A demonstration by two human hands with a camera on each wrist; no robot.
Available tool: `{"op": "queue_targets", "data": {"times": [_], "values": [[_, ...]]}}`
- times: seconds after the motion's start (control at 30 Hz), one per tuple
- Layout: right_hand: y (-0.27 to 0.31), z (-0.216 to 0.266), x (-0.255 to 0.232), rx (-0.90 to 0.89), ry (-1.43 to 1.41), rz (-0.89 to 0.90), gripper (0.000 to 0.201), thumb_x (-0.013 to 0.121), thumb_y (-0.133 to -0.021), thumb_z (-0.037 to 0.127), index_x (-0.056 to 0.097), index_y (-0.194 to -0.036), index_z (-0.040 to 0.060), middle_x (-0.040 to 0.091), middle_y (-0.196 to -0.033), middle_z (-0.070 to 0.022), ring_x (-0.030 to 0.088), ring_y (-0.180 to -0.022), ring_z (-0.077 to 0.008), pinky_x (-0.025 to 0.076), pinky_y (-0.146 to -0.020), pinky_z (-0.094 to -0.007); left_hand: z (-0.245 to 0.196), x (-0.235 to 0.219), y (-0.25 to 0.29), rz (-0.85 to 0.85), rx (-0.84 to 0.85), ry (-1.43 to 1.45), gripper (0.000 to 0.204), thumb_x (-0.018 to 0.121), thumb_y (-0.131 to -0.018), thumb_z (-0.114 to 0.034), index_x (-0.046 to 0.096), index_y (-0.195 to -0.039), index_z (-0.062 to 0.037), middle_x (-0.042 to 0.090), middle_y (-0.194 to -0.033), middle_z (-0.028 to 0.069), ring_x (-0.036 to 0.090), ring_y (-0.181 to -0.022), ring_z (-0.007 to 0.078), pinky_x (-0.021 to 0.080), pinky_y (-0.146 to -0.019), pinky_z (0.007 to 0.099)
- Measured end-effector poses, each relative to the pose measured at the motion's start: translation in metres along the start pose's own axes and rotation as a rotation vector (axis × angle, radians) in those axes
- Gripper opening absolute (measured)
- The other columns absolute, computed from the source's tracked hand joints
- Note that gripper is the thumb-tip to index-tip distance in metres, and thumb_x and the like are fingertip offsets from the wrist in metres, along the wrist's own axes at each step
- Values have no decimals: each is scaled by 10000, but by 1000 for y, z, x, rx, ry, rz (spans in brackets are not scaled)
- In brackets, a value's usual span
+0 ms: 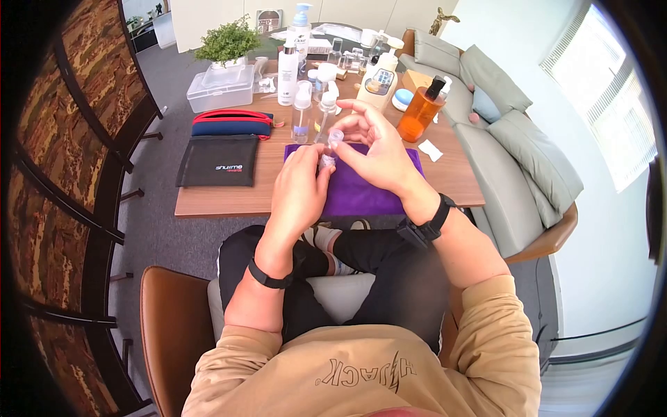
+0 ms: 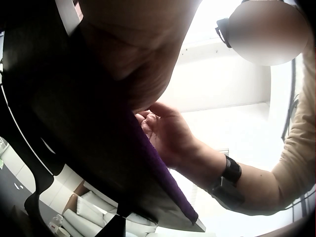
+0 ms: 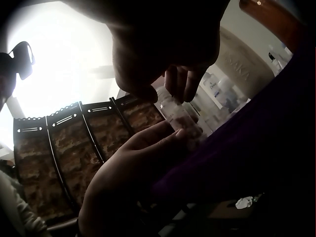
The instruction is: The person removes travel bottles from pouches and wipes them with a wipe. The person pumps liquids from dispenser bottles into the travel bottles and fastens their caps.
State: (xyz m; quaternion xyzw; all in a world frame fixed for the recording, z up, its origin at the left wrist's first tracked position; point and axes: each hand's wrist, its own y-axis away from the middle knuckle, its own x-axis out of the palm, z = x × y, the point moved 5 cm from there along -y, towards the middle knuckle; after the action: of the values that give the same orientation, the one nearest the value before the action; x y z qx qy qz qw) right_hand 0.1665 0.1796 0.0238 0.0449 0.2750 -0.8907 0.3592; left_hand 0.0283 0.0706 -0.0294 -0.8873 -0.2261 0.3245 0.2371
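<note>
Over the purple cloth [image 1: 361, 187], the left hand [image 1: 297, 186] grips the lower part of a small clear bottle [image 1: 327, 161]. The right hand [image 1: 379, 149] pinches the clear upper end, thumb toward the body, with its other fingers curved beyond. In the right wrist view the bottle [image 3: 178, 117] tilts between the left hand [image 3: 140, 155] below and the right hand [image 3: 165, 54] above. Whether its top is a separate piece cannot be told. The left wrist view shows the right hand [image 2: 170, 133] past the cloth edge [image 2: 163, 173]; the bottle is hidden there.
Two clear pump bottles [image 1: 301, 115] stand just behind the hands. An orange bottle [image 1: 419, 115], a cream pump bottle [image 1: 379, 82] and a white tissue [image 1: 431, 150] are to the right. Left are a black pouch [image 1: 217, 161], a blue-red case [image 1: 231, 124] and a plastic box [image 1: 221, 88].
</note>
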Motion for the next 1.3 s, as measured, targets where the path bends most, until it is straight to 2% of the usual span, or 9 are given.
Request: {"op": "queue_targets", "data": {"times": [0.1,0.2,0.47,0.57,0.7,0.73,0.83,1.0,1.3], "values": [[1,-2,-6,25,276,-21,705,824,-1024,43,497,-1649,40,749,-1317,-112,752,-1237,-190,613,-1125,-387,3,2,0,-2,-2,3,315,768,-1041,-106,680,-1329,-15,731,-1192,204,704,-1149,442,557,-992,540],[1,1,-1,-24,34,-44,721,837,-1031,22,488,-1662,23,725,-1327,-78,702,-1291,-154,593,-1135,-362,3,2,0,8,-12,11,315,769,-1041,-109,681,-1329,-16,731,-1187,202,703,-1151,442,558,-990,540],[5,-14,-8,-76,174,-96,618,932,-1001,158,585,-1499,45,723,-1137,-42,700,-1000,-105,608,-901,-297,4,4,1,-9,5,-20,309,771,-1042,-114,685,-1323,-19,731,-1182,194,702,-1156,432,560,-991,529],[8,-33,-17,76,13,-141,291,861,-1096,275,694,-1178,51,678,-859,32,590,-746,-32,488,-674,-228,3,4,1,-6,-7,-27,311,776,-1041,-117,688,-1323,-21,732,-1184,192,703,-1157,428,563,-992,523],[24,-48,-37,338,16,-85,413,728,-1175,414,712,-939,75,599,-700,64,515,-611,-32,389,-561,-245,9,8,1,-6,-22,-11,321,784,-1046,-116,700,-1341,-21,739,-1179,184,729,-1136,385,578,-988,487],[27,-55,-40,332,6,-91,413,728,-1175,414,712,-939,75,599,-700,64,515,-611,-32,389,-561,-245,14,10,0,-1,-17,-21,321,784,-1046,-116,700,-1341,-21,739,-1179,184,729,-1136,385,578,-988,487],[34,-66,-44,364,55,-41,424,735,-1170,398,703,-898,75,601,-707,67,510,-609,-29,389,-553,-264,32,13,-4,9,-96,254,294,719,-1123,-45,684,-1404,35,787,-1216,106,767,-1121,165,601,-1009,330],[33,-70,-45,364,37,-60,465,744,-1160,392,698,-840,58,585,-709,77,506,-658,-35,406,-599,-285,16,-31,-9,-183,-107,408,298,732,-1128,-69,690,-1411,14,793,-1241,86,773,-1145,158,606,-1023,333],[34,-78,-48,252,42,-118,430,763,-1141,346,715,-851,32,584,-702,75,485,-673,-39,405,-611,-307,48,-82,-55,-149,-111,-166,468,780,-1098,-128,569,-1454,90,827,-1224,209,835,-1131,275,648,-984,398]]}}
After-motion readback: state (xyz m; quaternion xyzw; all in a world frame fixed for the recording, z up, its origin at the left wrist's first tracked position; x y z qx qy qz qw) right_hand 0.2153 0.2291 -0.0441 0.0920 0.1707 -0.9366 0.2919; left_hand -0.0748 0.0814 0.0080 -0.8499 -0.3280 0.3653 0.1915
